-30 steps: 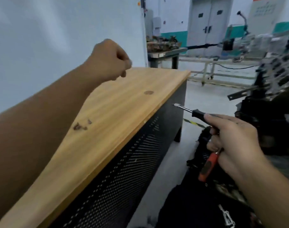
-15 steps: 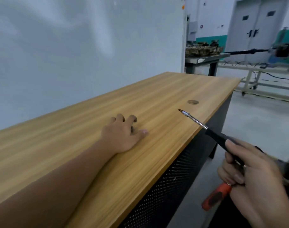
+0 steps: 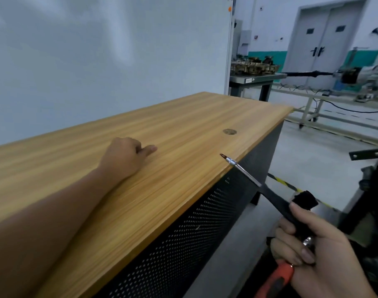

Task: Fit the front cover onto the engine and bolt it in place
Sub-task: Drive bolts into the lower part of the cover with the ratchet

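**A:** Which step was in hand?

**B:** Fetching, by my reading, not fitting. The left hand [image 3: 128, 157] lay on the long bench with the honey-coloured wood-grain top [image 3: 194, 117], fingers curled under and thumb stretched forward along the surface. It may have been pinching up something small, a bolt perhaps, but nothing showed between the fingers, so I couldn't tell whether it held anything.

**A:** And the right?

**B:** The right hand [image 3: 319, 252] was wrapped firmly round a screwdriver-type tool with a black and orange handle and a slim bright-steel shaft [image 3: 269, 196], its rust-tinted tip hanging just over the bench's front edge, pointed away from the person.

**A:** Where was the front cover?

**B:** Not visible. Only dark, blurred machinery [image 3: 375, 190] sat at the far right, probably the engine, well apart from the left hand.

**A:** So the next move?

**B:** I'd judge it called for lifting whatever the left hand sought, then turning right to the engine with the tool ready.

**A:** Surfaces?

**B:** The top was smooth and faintly glossy, with a small round dark plug [image 3: 229, 131] set flush; below it ran a matt black perforated metal panel [image 3: 183, 233].
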{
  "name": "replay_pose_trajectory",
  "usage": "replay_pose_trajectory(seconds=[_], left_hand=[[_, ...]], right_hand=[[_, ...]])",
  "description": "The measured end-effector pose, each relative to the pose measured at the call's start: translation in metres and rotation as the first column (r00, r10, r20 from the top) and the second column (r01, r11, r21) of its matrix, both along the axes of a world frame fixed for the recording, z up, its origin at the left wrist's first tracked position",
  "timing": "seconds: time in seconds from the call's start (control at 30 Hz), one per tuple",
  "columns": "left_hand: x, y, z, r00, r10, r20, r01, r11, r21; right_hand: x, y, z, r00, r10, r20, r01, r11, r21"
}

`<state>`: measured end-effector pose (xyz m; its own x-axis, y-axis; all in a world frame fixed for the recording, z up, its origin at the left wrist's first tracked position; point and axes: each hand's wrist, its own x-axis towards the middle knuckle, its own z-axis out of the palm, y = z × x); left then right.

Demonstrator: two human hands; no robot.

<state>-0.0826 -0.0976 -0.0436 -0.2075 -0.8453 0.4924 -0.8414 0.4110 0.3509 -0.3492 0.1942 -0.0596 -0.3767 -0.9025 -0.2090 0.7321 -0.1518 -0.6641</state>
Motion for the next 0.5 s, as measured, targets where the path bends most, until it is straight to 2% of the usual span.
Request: replay_pose_trajectory(seconds=[0.03,0.07,0.1,0.13,0.17,0.23,0.3,0.37,0.43,0.5], left_hand=[[-0.001,0.004,0.004,0.987,0.06,-0.149,-0.053,0.997,0.049],[-0.005,0.011,0.01,0.902,0.122,-0.414,-0.06,0.985,0.161],[-0.012,0.02,0.016,0.68,0.196,-0.707,0.029,0.956,0.293],[-0.023,0.029,0.023,0.402,0.304,-0.864,0.203,0.89,0.408],[-0.037,0.039,0.029,0.207,0.402,-0.892,0.386,0.804,0.452],[-0.076,0.061,0.041,0.037,0.561,-0.827,0.648,0.617,0.447],[-0.124,0.09,0.053,-0.096,0.675,-0.732,0.804,0.486,0.343],[-0.174,0.12,0.057,-0.158,0.75,-0.643,0.891,0.389,0.235],[-0.216,0.148,0.055,-0.135,0.797,-0.588,0.938,0.295,0.184],[-0.252,0.171,0.045,-0.069,0.831,-0.553,0.967,0.191,0.166]], right_hand=[[-0.005,0.005,0.0,0.998,0.014,0.063,-0.015,1.0,0.014],[-0.01,0.009,-0.001,0.991,0.033,0.127,-0.035,0.999,0.014],[-0.014,0.013,-0.001,0.981,0.05,0.185,-0.053,0.999,0.009],[-0.018,0.017,0.0,0.972,0.063,0.227,-0.067,0.998,0.008],[-0.022,0.021,0.0,0.967,0.067,0.246,-0.073,0.997,0.016],[-0.031,0.029,0.0,0.968,0.042,0.249,-0.052,0.998,0.034],[-0.036,0.038,0.002,0.966,0.023,0.258,-0.025,1.0,0.004],[-0.043,0.053,-0.001,0.96,0.01,0.28,0.001,0.999,-0.037],[-0.056,0.065,-0.007,0.963,0.052,0.263,-0.032,0.996,-0.082],[-0.069,0.072,-0.012,0.971,0.144,0.188,-0.11,0.977,-0.184]])
